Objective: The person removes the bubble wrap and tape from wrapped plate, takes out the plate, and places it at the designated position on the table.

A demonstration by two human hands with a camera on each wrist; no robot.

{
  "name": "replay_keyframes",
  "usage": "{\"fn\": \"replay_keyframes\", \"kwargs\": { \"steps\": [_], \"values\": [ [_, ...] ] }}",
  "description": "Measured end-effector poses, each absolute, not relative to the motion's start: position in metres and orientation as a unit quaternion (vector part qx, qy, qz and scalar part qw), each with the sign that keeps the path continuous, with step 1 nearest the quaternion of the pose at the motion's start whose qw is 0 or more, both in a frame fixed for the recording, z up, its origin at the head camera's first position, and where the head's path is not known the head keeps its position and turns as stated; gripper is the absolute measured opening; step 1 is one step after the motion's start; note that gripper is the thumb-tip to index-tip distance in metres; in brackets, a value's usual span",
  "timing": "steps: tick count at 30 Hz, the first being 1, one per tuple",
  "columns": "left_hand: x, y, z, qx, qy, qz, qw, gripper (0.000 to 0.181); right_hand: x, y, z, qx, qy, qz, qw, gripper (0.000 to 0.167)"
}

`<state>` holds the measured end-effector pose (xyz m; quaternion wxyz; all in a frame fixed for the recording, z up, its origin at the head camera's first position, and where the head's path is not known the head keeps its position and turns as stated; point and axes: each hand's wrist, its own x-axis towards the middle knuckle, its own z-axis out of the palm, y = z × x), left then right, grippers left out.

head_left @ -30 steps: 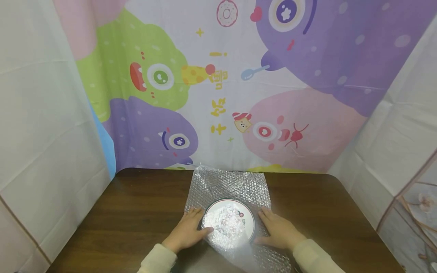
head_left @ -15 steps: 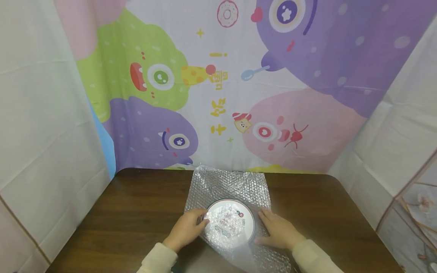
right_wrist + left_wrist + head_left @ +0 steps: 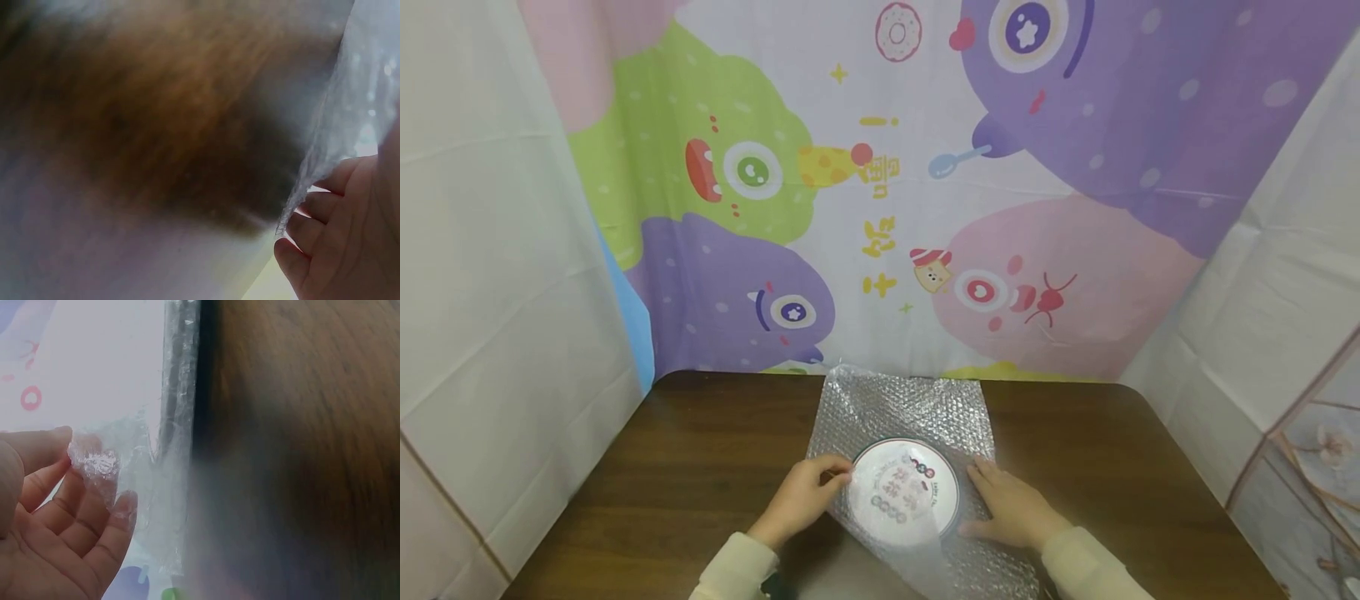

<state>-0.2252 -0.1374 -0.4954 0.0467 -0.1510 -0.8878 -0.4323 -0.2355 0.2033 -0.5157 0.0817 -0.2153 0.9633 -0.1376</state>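
Light is being scattered by bubble wrap [image 3: 895,407]: clear plastic, glossy, bumpy. Smooth white is being shown by plate [image 3: 904,493], dark wood grain by smooth tabletop [image 3: 715,454]. Matt, creased cloth is being noted: far backdrop [image 3: 850,250].

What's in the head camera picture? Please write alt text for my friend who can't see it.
A round white plate in clear bubble wrap lies on a dark wooden table. A person's left hand pinches the wrap beside the plate, and the right hand touches it on the other side. Behind hangs a purple, green and pink cartoon sheet.
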Motion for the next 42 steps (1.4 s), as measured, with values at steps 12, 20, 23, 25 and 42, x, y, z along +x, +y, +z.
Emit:
{"fn": "replay_keyframes", "kwargs": {
  "steps": [12,20,23,25,42],
  "values": [
    [-0.218,-0.149,-0.489,-0.154,-0.869,-0.47,0.01,0.02,-0.236,0.203,-0.517,-0.203,0.965,-0.142,0.086,0.104],
    [-0.213,-0.159,-0.49,-0.155,-0.866,-0.475,-0.009,0.034,-0.238,0.203,-0.517,-0.194,0.966,-0.141,0.1,0.106],
    [-0.211,-0.161,-0.488,-0.154,-0.87,-0.468,-0.02,0.036,-0.238,0.202,-0.517,-0.196,0.965,-0.141,0.101,0.105],
    [-0.21,-0.163,-0.487,-0.162,-0.869,-0.466,-0.033,0.037,-0.238,0.202,-0.517,-0.196,0.965,-0.14,0.101,0.105],
    [-0.199,-0.177,-0.474,-0.233,-0.85,-0.438,-0.179,0.045,-0.239,0.203,-0.518,-0.194,0.965,-0.141,0.107,0.107]
  ]
}}
